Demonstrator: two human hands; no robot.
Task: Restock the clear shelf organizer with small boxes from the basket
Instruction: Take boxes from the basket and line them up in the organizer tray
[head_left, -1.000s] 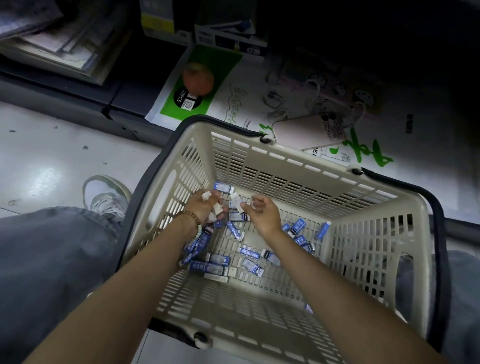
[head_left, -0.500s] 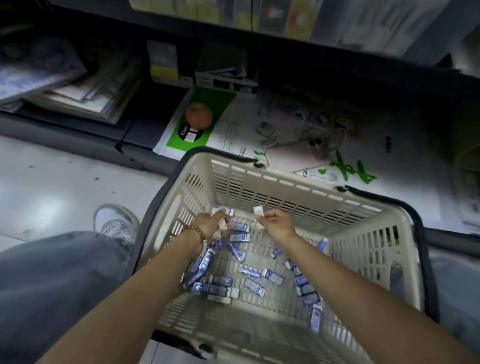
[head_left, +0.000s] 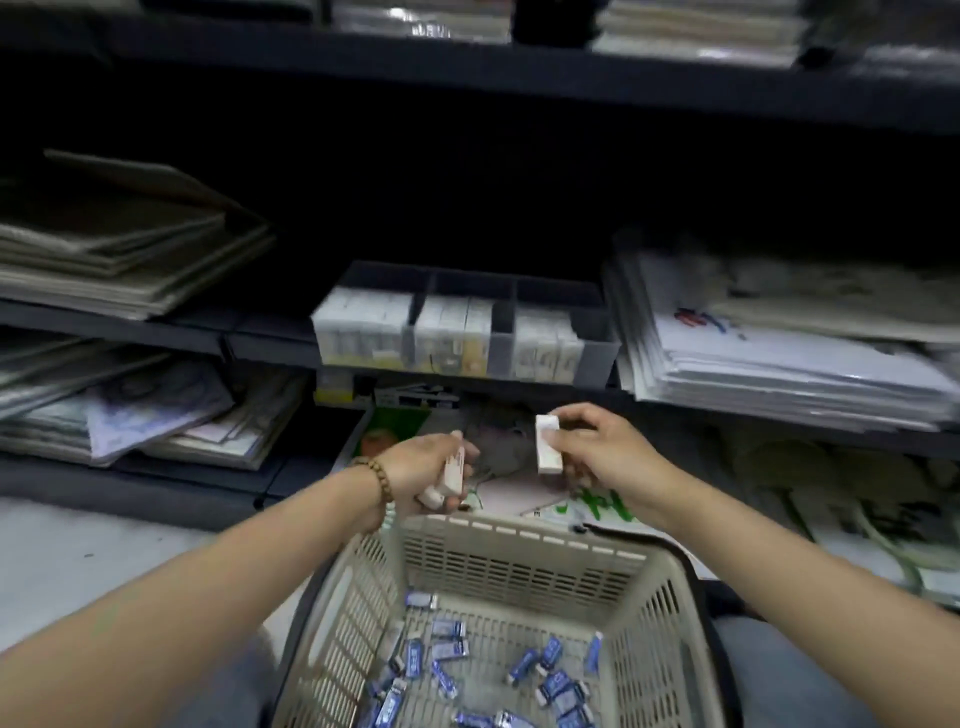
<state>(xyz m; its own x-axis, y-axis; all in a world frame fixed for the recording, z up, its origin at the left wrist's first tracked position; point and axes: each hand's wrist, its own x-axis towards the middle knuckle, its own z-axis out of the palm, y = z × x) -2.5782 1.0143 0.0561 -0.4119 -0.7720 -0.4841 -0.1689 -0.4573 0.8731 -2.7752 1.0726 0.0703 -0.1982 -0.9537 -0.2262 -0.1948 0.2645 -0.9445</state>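
Above the far rim of the basket, in the head view, both hands are held up. A small white box is pinched upright in the grip of the right hand. More white boxes are clasped in the curled grip of the left hand. Blue boxes are scattered on the basket floor. The clear shelf organizer is set on the shelf beyond, well apart from both hands, beside paper stacks.

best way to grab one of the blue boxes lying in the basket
Reach straight down from above: the basket has tall walls that block a sideways approach. The blue box lies flat on the floor of it, so pinch its two long edges near the middle, thumb opposite fingers.
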